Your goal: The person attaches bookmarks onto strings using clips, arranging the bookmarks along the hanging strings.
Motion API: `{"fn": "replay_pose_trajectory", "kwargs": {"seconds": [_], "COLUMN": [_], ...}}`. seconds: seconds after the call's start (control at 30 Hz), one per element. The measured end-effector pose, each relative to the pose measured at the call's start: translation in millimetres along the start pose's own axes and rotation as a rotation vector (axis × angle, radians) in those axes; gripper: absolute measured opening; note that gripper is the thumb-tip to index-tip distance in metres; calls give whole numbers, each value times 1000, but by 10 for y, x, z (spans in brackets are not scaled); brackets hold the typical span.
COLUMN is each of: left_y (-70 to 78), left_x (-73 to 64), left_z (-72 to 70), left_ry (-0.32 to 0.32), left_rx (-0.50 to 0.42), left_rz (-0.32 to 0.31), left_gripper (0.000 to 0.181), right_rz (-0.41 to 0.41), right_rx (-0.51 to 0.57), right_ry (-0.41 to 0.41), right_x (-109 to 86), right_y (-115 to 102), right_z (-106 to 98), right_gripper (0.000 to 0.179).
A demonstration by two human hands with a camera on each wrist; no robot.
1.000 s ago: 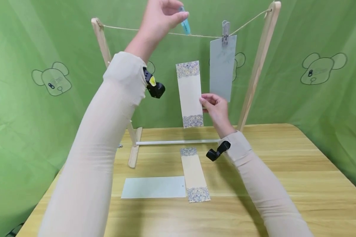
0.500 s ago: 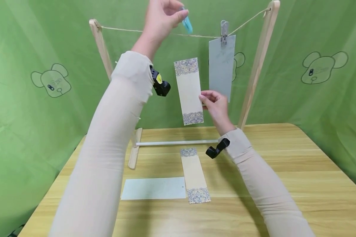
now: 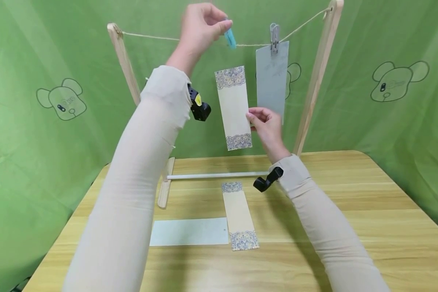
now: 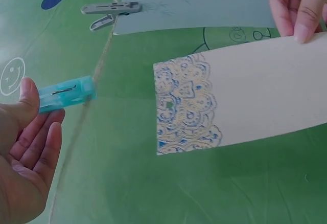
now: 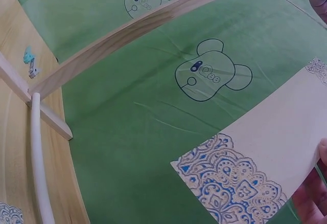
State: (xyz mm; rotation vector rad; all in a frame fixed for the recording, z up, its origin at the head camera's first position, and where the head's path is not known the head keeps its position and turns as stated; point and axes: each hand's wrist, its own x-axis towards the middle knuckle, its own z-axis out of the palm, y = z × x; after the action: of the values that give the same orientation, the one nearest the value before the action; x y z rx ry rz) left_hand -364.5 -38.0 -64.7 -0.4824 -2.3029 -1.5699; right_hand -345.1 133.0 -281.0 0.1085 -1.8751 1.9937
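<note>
High at the string [image 3: 253, 45], my left hand [image 3: 202, 30] pinches a turquoise clothespin [image 3: 230, 39] between thumb and fingers. In the left wrist view the front end of that clothespin [image 4: 76, 92] overlaps the string. Lower down, my right hand [image 3: 268, 129] pinches the right edge of a cream bookmark [image 3: 234, 107] with blue lace-like bands at both ends. It hangs in the air slightly tilted, its upper end below the string and apart from the clothespin. A small hole [image 4: 169, 105] shows in its patterned end.
A grey clothespin [image 3: 274, 40] holds a pale blue-grey card [image 3: 271, 77] on the string, right of the bookmark. Wooden posts [image 3: 319, 77] carry the string. On the table [image 3: 350, 194] lie another patterned bookmark [image 3: 239, 215] and a pale blue card [image 3: 190, 232]. Loose clothespins [image 5: 30, 63] lie beyond the left post.
My right hand has raised the bookmark a little, bringing its top end closer to the string. The left hand with the turquoise clothespin has come down slightly.
</note>
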Motion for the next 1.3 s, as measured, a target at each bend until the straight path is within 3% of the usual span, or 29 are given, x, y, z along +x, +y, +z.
{"fn": "replay_pose_trajectory", "kwargs": {"seconds": [0.23, 0.9, 1.3], "left_y": [-58, -20, -14], "left_x": [20, -11, -20], "left_z": [12, 36, 38], "left_ry": [-2, -95, -98], "left_rx": [21, 260, 284], "left_rz": [-5, 11, 17], "left_gripper": [17, 25, 24], "right_rz": [-7, -41, -79], "right_rx": [7, 60, 100], "right_ry": [6, 31, 28], "right_x": [4, 52, 48], "right_y": [-18, -98, -128], "right_z": [9, 55, 81], "right_gripper": [15, 15, 11]}}
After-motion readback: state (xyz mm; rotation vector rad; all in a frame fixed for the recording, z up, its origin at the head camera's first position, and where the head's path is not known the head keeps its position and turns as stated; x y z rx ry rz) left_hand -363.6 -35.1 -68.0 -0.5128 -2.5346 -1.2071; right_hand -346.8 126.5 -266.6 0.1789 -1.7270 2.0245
